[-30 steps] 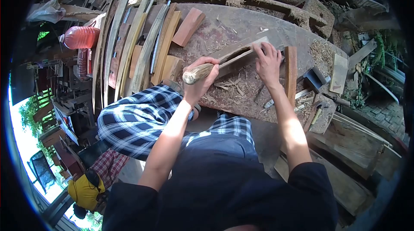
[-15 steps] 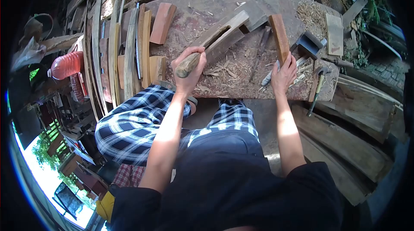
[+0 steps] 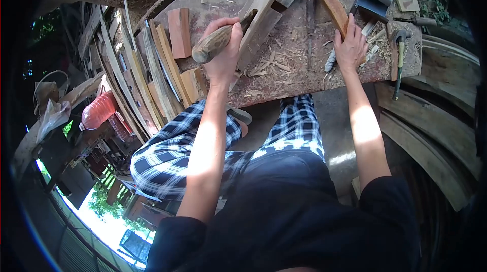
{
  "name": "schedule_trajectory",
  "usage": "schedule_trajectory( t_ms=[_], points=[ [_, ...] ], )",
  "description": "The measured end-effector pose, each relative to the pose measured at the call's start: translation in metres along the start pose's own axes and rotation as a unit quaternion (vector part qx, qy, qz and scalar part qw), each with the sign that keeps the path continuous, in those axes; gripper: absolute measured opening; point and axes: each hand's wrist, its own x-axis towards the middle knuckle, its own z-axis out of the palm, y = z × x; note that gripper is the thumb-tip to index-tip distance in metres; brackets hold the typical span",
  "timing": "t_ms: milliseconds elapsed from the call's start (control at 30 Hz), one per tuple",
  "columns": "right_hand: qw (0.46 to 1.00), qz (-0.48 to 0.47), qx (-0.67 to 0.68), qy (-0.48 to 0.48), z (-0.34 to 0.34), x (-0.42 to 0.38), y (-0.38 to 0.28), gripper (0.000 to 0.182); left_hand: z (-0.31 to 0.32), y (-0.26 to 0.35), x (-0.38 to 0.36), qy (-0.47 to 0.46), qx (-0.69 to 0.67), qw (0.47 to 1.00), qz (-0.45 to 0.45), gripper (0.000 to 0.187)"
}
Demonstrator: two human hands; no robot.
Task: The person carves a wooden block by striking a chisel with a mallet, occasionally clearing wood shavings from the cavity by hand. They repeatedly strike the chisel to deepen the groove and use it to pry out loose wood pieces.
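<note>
My left hand [image 3: 221, 54] is closed around the thick wooden handle of a chisel [image 3: 215, 43]. Its far end points down into a slotted piece of wood [image 3: 261, 5] lying at a slant on the bench; the blade is mostly hidden. To the right, my right hand [image 3: 350, 48] has its thumb and fingers on either side of the near end of a reddish-brown wooden block [image 3: 327, 0]. Between the two hands lies a long, thin dark tool [image 3: 310, 28]. Beside the right hand is a small greyish tube-like object [image 3: 329, 61].
Shavings are scattered over the workbench [image 3: 213, 10]. A dark metal channel [image 3: 373, 4] and a hammer [image 3: 400, 51] lie right. A reddish block [image 3: 179, 32] and a light block [image 3: 194, 84] sit left, near leaning boards [image 3: 157, 69]. Planks [image 3: 426, 120] stand lower right.
The view has turned and shifted, so the bench sits higher in it. The reddish-brown block tilts further left at its far end. My left hand keeps the chisel handle.
</note>
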Motion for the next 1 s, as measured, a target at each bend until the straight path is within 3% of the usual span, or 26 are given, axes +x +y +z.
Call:
schedule_trajectory(
  t_ms=[433,633,700,800,1000],
  points=[
    [0.994,0.055,0.076,-0.059,-0.009,0.009,0.003,0.057,0.023,-0.002,-0.001,-0.006,0.046,0.997,0.068,0.011],
    [0.956,0.093,0.259,-0.099,-0.063,-0.009,-0.004,0.057,0.025,-0.014,-0.011,-0.006,0.051,0.995,0.082,0.012],
    [0.945,0.075,0.302,-0.104,-0.087,-0.012,-0.013,0.056,0.021,-0.007,-0.009,-0.018,0.019,1.0,-0.005,0.012],
    [0.919,0.055,0.366,-0.138,-0.118,-0.016,-0.026,0.057,0.017,-0.001,-0.007,0.013,0.038,0.998,0.043,0.013],
    [0.891,0.004,0.403,-0.211,-0.137,-0.02,-0.062,0.059,0.024,-0.007,-0.011,0.009,0.023,0.999,0.045,0.012]
  ],
)
